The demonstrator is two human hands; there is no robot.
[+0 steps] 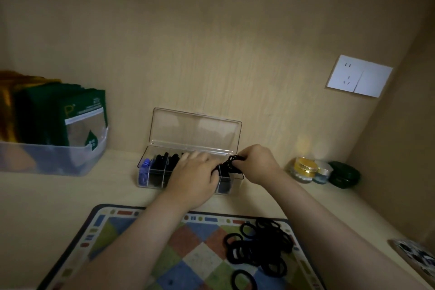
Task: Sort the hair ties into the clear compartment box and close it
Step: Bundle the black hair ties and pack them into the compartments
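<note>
Black hair ties (231, 165), seemingly bunched.

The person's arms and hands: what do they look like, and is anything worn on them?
Both forearms are bare, with no sleeves visible. The left hand and right hand wear no gloves, and I see no watch, bracelet or ring, though the light is dim.

Over the open clear compartment box (150, 178) on the table (47, 195), the left hand (194, 179) lies flat while the right hand (255, 163) pinches a bunch of black hair ties (231, 165), with more hair ties piled (259, 247) on the checkered mat (200, 259).
</note>
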